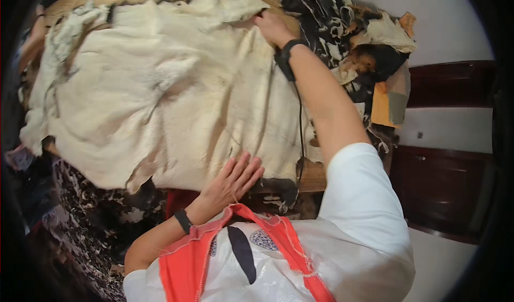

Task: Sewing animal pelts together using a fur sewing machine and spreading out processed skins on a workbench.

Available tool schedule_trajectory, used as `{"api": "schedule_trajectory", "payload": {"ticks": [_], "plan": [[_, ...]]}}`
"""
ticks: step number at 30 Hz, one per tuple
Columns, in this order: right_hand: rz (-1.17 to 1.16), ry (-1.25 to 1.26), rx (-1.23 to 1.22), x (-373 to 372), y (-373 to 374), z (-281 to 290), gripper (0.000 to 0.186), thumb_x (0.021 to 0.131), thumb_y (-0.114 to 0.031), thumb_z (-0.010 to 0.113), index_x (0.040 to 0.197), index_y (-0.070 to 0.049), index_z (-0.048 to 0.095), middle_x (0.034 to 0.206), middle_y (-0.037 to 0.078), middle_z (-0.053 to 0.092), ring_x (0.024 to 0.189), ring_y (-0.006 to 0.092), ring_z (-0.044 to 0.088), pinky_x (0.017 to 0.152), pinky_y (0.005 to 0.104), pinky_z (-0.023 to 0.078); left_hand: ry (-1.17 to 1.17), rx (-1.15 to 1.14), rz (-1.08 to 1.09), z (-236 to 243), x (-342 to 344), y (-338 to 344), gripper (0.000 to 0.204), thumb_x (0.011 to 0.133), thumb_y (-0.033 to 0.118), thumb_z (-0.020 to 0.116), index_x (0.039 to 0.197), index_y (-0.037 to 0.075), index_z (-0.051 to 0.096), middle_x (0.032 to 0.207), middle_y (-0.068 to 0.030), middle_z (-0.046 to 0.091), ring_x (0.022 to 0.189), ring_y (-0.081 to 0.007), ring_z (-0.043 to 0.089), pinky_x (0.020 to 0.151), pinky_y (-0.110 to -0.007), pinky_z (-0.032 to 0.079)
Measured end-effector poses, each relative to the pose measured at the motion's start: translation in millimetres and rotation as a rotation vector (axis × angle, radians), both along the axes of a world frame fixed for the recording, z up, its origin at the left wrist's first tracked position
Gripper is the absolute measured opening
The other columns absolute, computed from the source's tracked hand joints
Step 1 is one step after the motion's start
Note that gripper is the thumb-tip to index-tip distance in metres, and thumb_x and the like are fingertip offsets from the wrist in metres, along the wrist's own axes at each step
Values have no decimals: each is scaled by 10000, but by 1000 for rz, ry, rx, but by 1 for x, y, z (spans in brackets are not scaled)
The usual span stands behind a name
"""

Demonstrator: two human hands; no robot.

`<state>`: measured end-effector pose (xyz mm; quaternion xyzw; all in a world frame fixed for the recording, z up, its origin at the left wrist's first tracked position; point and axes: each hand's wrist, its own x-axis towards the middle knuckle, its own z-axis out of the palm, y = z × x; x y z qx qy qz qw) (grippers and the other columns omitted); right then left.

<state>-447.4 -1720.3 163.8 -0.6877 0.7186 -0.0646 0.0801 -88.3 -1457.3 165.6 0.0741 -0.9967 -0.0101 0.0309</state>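
Observation:
A large cream-coloured animal hide (198,96) lies spread across a wooden table, its surface wrinkled and its edges ragged. My left hand (234,178) rests flat on the hide near its front edge, fingers stretched out. At the far right corner, my right hand (274,29) has its fingers closed on the hide's edge, where a flap is folded over; the fingertips are partly hidden. A dark cord (301,125) runs down over the hide's right side below my right wrist.
Another person's arm (33,42) reaches in at the far left beside the hide. Dark and pale hide scraps (326,29) are heaped along the right. More black-and-white pieces (101,227) hang at the lower left. Bare wooden tabletop (312,179) shows at the front right; a dark red door (444,189) stands beyond.

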Motion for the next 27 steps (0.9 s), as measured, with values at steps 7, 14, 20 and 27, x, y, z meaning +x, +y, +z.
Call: {"api": "schedule_trajectory", "payload": {"ticks": [7,14,20,27], "plan": [[-17,-121,-74,142,184,19,830,971,-504,528,1544,6,211,1562,306,263,1478,444,218,1169,625,171,126,242,465,23,76,-65,789,843,387,707,1520,142,385,1619,-118,292,1501,-346,248,1167,-645,160],[-68,67,147,72,311,14,973,934,-627,525,1590,-36,115,1653,190,136,1539,368,57,1177,653,83,4,190,639,21,61,-49,827,909,522,574,1561,85,314,1648,-135,223,1519,-427,125,1144,-691,148],[-288,-123,222,16,303,15,930,907,-620,572,1532,-3,267,1601,242,238,1504,377,185,1174,624,157,26,203,668,11,70,-49,856,889,539,606,1545,65,329,1627,-138,274,1515,-369,198,1164,-651,159],[-700,-28,-53,78,190,25,775,882,-596,629,1328,20,478,1344,297,479,1283,436,465,1081,534,357,31,331,435,37,35,-22,966,759,494,763,1533,98,343,1592,-189,307,1490,-428,218,1173,-607,188]]}}
